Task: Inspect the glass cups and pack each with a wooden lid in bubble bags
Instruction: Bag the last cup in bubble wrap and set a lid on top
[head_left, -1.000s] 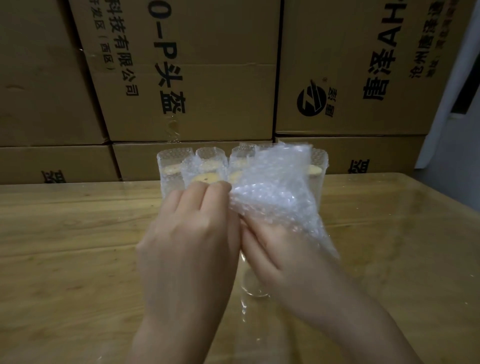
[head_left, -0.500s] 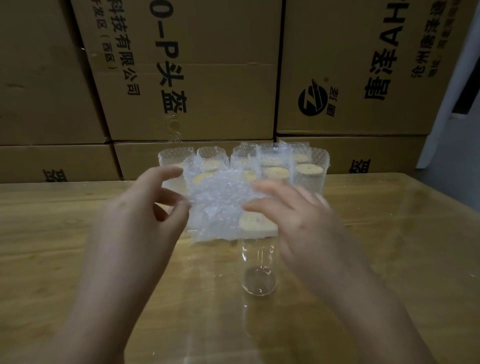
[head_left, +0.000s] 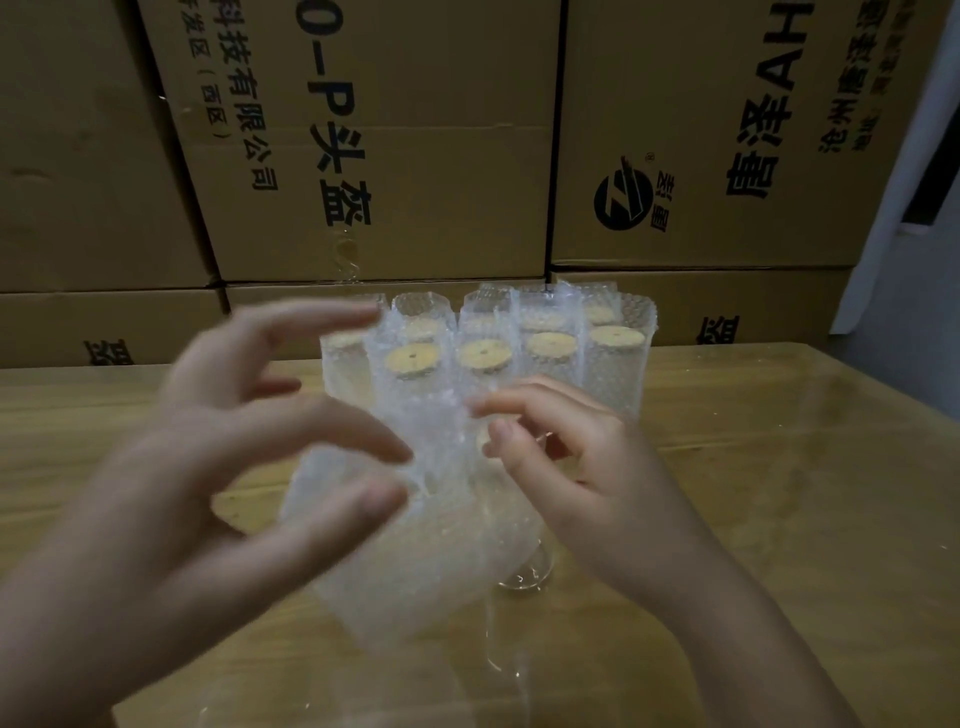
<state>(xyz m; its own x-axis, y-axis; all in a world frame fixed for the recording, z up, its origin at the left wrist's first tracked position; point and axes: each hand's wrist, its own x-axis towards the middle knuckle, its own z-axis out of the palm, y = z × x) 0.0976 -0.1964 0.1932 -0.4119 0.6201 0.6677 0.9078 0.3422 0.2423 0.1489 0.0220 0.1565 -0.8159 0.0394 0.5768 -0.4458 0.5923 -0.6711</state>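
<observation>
Bag (head_left: 415, 545): bubble wrap, held off the surface (head_left: 779, 493) between both hands, in front of the cup (head_left: 525, 574). It hangs lower than half a second ago, when it was stretched flat above the cup. Cup: clear glass, upright on the surface, only its base showing past the bag's lower right edge; its lid, seen under the bag before, is no longer made out. Right hand (head_left: 587, 478): forefinger and thumb curled, pinching the bag's top edge. Left hand (head_left: 223, 467): blurred, fingers now spread wide where they had been closed on the bag's edge, two fingertips at the bag's left side; whether they grip it cannot be told. Packed cups (head_left: 613, 374): two rows standing just behind the bag, each in bubble wrap, round wooden lids (head_left: 551, 344) showing on top. Boxes (head_left: 415, 130): printed cardboard, stacked behind the surface.
</observation>
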